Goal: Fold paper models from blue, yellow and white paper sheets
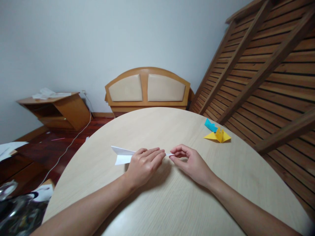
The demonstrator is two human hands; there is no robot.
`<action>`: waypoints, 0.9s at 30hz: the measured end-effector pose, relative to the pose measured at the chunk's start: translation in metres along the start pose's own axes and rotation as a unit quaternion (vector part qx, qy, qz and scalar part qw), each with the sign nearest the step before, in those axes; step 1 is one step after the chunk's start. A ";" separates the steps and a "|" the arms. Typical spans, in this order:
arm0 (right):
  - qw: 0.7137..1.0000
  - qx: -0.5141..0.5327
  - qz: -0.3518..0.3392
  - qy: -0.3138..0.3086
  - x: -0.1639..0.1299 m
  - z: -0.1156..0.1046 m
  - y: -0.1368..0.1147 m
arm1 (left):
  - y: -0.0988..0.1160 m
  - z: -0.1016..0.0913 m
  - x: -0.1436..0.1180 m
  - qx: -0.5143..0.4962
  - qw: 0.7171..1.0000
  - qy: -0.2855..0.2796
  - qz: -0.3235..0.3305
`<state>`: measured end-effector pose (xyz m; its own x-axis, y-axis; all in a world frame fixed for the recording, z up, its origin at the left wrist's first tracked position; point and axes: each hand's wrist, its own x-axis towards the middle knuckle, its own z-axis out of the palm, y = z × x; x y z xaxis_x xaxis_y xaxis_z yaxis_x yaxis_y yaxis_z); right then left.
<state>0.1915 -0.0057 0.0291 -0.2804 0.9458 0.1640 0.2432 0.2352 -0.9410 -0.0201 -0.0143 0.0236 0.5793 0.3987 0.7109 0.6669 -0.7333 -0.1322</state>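
Note:
A folded white paper (121,154) lies flat on the round light-wood table (157,131), its pointed wide end to the left. My left hand (144,165) rests flat on the paper's middle, fingers pressed down along it. My right hand (190,162) pinches the paper's narrow right tip between thumb and forefinger. Most of the paper's middle is hidden under my left hand.
A yellow folded paper figure (218,135) and a blue one (210,125) sit at the table's far right. Beyond the table stand a wooden headboard (147,88), a slatted wooden frame (265,65) leaning at the right, a low wooden stand (59,109) and a white cable on the floor.

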 end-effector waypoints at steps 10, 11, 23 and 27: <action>0.978 -0.163 -0.132 0.019 -0.004 -0.006 -0.006 | 0.003 -0.001 0.000 -0.018 1.000 -0.005 -0.005; 0.976 -0.167 -0.139 0.017 -0.004 -0.006 -0.006 | 0.004 -0.001 0.000 -0.020 1.000 -0.006 -0.004; 0.963 -0.188 -0.191 -0.002 -0.004 -0.010 0.001 | 0.006 0.003 0.000 -0.060 0.998 -0.004 -0.036; 0.957 -0.203 -0.205 -0.012 -0.004 -0.011 0.001 | 0.006 0.005 -0.002 -0.064 0.997 -0.003 -0.036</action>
<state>0.2030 -0.0067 0.0306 -0.4505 0.7506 0.4834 0.4476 0.6584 -0.6052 -0.0153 -0.0164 0.0173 0.5353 0.4558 0.7111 0.6412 -0.7673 0.0092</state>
